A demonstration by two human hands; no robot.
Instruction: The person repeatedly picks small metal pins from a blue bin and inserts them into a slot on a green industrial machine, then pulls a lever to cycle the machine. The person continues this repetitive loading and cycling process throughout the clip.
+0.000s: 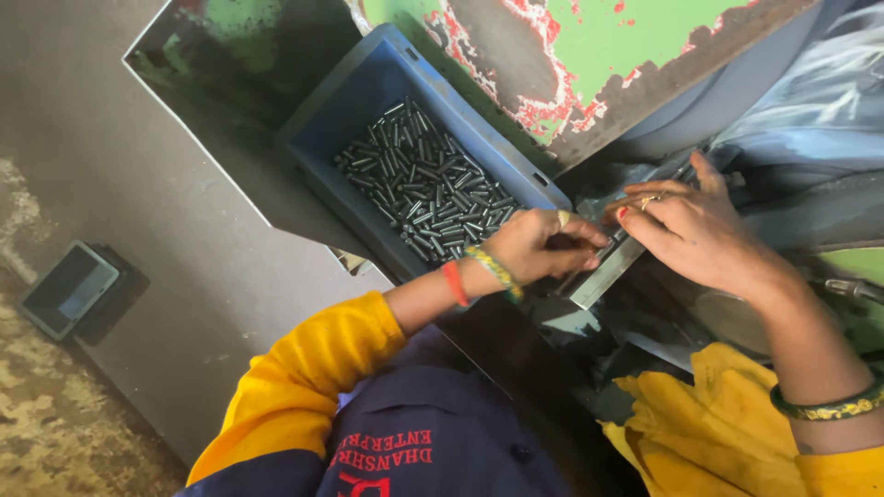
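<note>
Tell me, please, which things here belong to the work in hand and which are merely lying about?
In the work:
left hand
right hand
metal rail that both hands meet over
blue crate by the left hand
small dark metal pins inside it

Lying about:
small grey box on the floor
green chipped machine panel

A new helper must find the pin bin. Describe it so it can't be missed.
Start at the green machine with flaking red paint. Just below its rusty edge sits the blue plastic crate, by the left hand. It alone holds a heap of short dark metal pins.
</note>
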